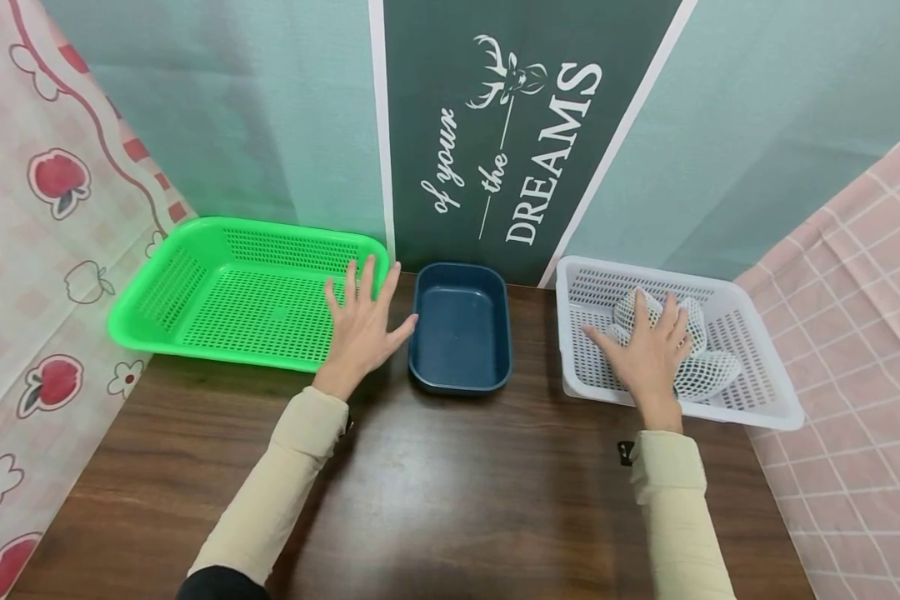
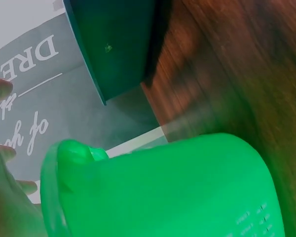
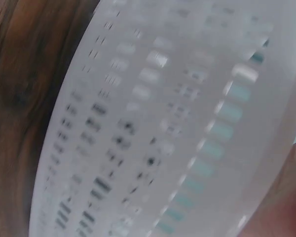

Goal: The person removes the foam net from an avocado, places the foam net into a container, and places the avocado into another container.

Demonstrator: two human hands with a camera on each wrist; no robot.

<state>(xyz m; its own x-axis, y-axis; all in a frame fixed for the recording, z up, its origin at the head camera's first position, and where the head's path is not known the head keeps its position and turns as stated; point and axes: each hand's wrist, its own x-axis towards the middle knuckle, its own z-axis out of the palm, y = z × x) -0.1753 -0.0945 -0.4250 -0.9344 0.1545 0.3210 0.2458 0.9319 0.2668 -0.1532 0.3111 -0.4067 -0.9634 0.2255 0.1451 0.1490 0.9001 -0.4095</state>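
My left hand (image 1: 360, 329), fingers spread, hovers over the right end of a green perforated plastic basket (image 1: 210, 354). In the left wrist view, its fingers show at the left edge beside the basket's green wall (image 2: 163, 192). My right hand (image 1: 647, 358) is spread above a white perforated basket (image 1: 765, 415). Several rounded bundles in white foam netting (image 1: 708, 375) lie in that basket, partly hidden under the hand; whether the fingers touch them is unclear. The blurred right wrist view mostly holds the white basket's side (image 3: 138, 98).
Between the two baskets stands a dark blue rectangular tray (image 1: 459, 342). All three sit along the back of a brown wooden table (image 1: 450, 500). Behind them hangs a teal cloth with lettering (image 1: 525, 150); patterned pink cloths (image 1: 862, 383) close off both sides.
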